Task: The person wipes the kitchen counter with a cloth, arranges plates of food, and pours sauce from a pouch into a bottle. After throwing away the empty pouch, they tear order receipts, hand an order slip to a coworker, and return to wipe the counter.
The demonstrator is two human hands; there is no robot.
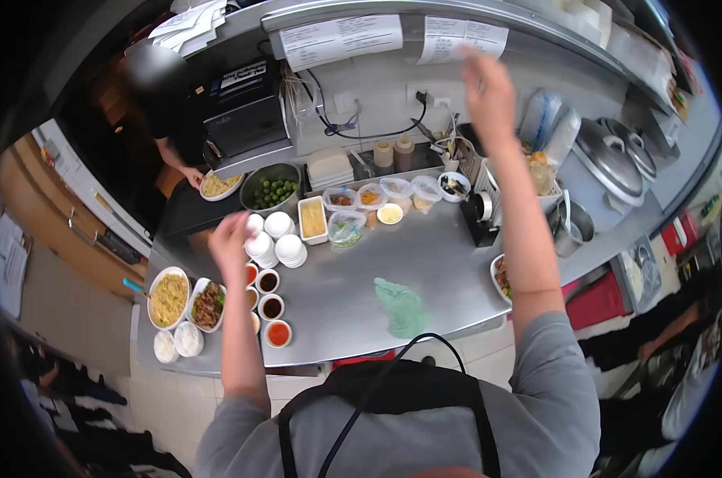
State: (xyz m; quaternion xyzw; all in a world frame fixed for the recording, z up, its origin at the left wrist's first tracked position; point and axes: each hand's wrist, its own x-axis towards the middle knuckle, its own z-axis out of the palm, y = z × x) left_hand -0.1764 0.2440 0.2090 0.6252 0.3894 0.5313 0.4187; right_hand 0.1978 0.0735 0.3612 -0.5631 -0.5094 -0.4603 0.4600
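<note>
My right hand [490, 94] is raised high, its fingertips overlapping the lower edge of a printed paper slip [458, 38] on the shelf front; whether they touch is unclear. Thumb and fingers look apart, with nothing visible between them. Lower on the left, my left hand [230, 243] hovers beside stacked white cups [280, 225], fingers loosely bent and holding nothing I can see. Below it are small cups of dark sauce [272, 307] and red sauce [279, 333]. Left of that forearm sit a bowl of noodles [169, 299] and a meat dish [208, 305].
A pot of green limes [271, 191], a tub [313, 220] and bagged ingredients [346, 229] line the back of the steel counter [337, 295]. A green cloth [402, 307] lies near the front edge. At far left, another person's hand [194, 177] touches a bowl [221, 186].
</note>
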